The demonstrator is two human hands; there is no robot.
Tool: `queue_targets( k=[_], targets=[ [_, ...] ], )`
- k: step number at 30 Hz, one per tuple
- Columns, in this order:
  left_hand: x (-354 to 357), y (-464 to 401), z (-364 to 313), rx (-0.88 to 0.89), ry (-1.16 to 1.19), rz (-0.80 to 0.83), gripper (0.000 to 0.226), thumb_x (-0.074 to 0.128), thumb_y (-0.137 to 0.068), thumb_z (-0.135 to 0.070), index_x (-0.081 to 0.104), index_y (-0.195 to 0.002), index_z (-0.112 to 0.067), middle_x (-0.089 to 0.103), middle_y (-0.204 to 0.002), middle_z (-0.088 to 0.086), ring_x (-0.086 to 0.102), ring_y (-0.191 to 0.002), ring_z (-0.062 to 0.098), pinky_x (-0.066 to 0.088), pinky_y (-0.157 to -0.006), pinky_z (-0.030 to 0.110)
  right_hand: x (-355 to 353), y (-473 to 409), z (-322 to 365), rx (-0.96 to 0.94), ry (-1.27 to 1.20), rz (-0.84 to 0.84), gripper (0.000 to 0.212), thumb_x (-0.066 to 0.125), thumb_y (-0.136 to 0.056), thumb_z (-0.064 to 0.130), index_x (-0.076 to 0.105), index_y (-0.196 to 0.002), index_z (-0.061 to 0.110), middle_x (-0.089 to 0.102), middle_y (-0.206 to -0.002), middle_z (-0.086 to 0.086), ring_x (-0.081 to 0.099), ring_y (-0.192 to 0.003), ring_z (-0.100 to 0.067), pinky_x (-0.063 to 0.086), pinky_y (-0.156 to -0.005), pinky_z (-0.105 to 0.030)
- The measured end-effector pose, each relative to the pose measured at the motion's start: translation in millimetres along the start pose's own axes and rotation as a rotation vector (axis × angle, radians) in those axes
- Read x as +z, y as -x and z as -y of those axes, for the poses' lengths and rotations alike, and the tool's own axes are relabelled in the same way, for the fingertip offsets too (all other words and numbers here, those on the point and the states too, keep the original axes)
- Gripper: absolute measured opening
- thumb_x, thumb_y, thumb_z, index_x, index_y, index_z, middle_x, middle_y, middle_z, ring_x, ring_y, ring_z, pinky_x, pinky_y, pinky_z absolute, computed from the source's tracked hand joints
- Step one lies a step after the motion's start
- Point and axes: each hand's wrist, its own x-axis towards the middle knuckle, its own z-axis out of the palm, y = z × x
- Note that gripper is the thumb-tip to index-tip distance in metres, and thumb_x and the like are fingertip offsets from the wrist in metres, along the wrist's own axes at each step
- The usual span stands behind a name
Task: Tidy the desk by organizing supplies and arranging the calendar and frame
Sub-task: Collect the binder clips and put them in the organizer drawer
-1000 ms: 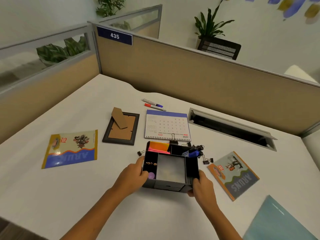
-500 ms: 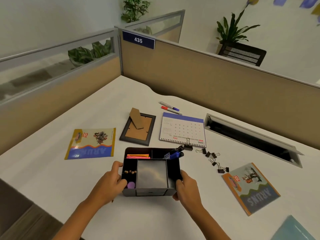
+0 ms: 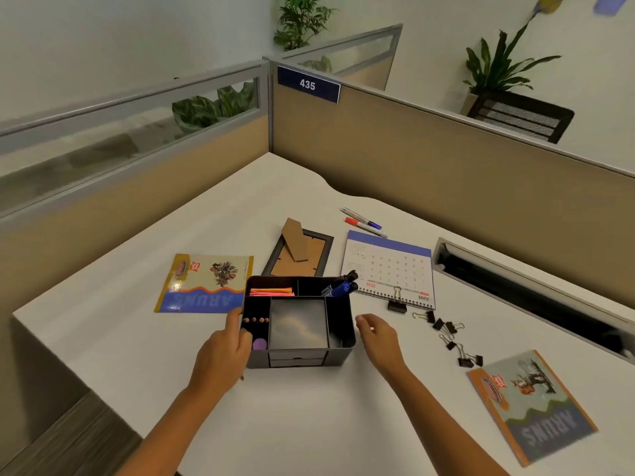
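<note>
Holding the organizer (image 3: 298,321) by its left wall, the left hand (image 3: 223,352) has fingers curled over the rim; the right hand (image 3: 379,338) hovers just beside the right wall, fingers loosely spread and empty. It sits on the counter (image 3: 309,424) near the front edge, left of the clips (image 3: 446,333), with the frame (image 3: 298,254) and calendar (image 3: 390,269) behind. Rigid plastic, probably light; contents are loose, so grip both walls and keep it level
</note>
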Motion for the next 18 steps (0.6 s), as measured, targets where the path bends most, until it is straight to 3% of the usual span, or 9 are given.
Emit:
queue_targets(
  k=[2, 5, 8, 9, 11, 13, 16, 18],
  targets=[
    [3, -3, 0, 0.086, -0.167, 0.019, 0.029, 0.079, -0.07, -0.006, 0.062, -0.091, 0.003, 0.07, -0.086, 0.016, 0.015, -0.032, 0.006, 0.012, -0.039, 0.004, 2, -8, 2, 0.014, -0.033, -0.003, 0.027, 0.041, -0.098, 0.028, 0.063, -0.099, 0.012, 0.066, -0.098, -0.007, 0.062, -0.095, -0.024, 0.051, -0.086, -0.041],
    [4, -5, -7, 0.137, -0.297, 0.042, 0.036, 0.09, -0.05, -0.007, 0.065, -0.075, 0.001, 0.07, -0.084, 0.021, 0.019, -0.032, 0.003, 0.024, -0.03, 0.009, 9, -12, 8, 0.068, -0.164, -0.046, 0.032, 0.035, -0.099, 0.037, 0.061, -0.099, 0.018, 0.065, -0.099, -0.004, 0.061, -0.094, -0.019, 0.051, -0.087, -0.039],
    [9, -9, -14, 0.103, -0.221, -0.016, 0.047, 0.089, -0.054, -0.007, 0.066, -0.092, 0.007, 0.063, -0.058, 0.011, 0.018, -0.034, 0.004, 0.019, -0.03, 0.008, 17, -9, 9, 0.123, -0.293, -0.14, 0.034, 0.032, -0.098, 0.043, 0.059, -0.098, 0.022, 0.063, -0.096, 0.0, 0.06, -0.096, -0.022, 0.05, -0.09, -0.046],
    [11, -10, -17, 0.082, -0.207, -0.018, 0.046, 0.087, -0.057, -0.006, 0.065, -0.094, 0.009, 0.064, -0.059, 0.012, 0.016, -0.034, 0.004, 0.018, -0.032, 0.008, 19, -5, 10, 0.14, -0.335, -0.166, 0.031, 0.032, -0.099, 0.042, 0.056, -0.093, 0.024, 0.061, -0.091, 0.003, 0.059, -0.094, -0.024, 0.05, -0.09, -0.048],
    [16, -14, -24, 0.111, -0.303, -0.005, 0.037, 0.09, -0.049, -0.006, 0.066, -0.075, 0.005, 0.069, -0.074, 0.02, 0.015, -0.037, 0.005, 0.022, -0.034, 0.011, 22, 3, 10, 0.166, -0.408, -0.216, 0.027, 0.033, -0.099, 0.04, 0.052, -0.088, 0.025, 0.058, -0.087, 0.0, 0.059, -0.092, -0.029, 0.051, -0.087, -0.049],
    [14, -18, -35, 0.1, -0.354, -0.018, 0.037, 0.092, -0.042, -0.008, 0.065, -0.065, 0.003, 0.068, -0.075, 0.024, 0.015, -0.037, 0.006, 0.026, -0.032, 0.011, 25, 11, 10, 0.196, -0.466, -0.247, 0.028, 0.034, -0.098, 0.04, 0.052, -0.099, 0.018, 0.058, -0.093, -0.004, 0.06, -0.09, -0.027, 0.054, -0.079, -0.043],
    [18, -27, -41, 0.103, -0.327, -0.035, 0.044, 0.094, -0.038, -0.009, 0.066, -0.069, 0.005, 0.066, -0.068, 0.022, 0.011, -0.035, 0.004, 0.021, -0.033, 0.01, 30, 21, 10, 0.298, -0.574, -0.208, 0.028, 0.039, -0.097, 0.038, 0.047, -0.106, 0.013, 0.055, -0.095, -0.004, 0.057, -0.082, -0.018, 0.051, -0.07, -0.032],
    [20, -30, -43, 0.076, -0.296, -0.004, 0.041, 0.091, -0.047, -0.008, 0.066, -0.077, 0.006, 0.067, -0.071, 0.021, 0.006, -0.036, 0.002, 0.017, -0.035, 0.01, 33, 25, 15, 0.367, -0.688, -0.093, 0.033, 0.044, -0.095, 0.041, 0.048, -0.111, 0.013, 0.056, -0.103, -0.005, 0.058, -0.091, -0.02, 0.052, -0.074, -0.031]
  ],
)
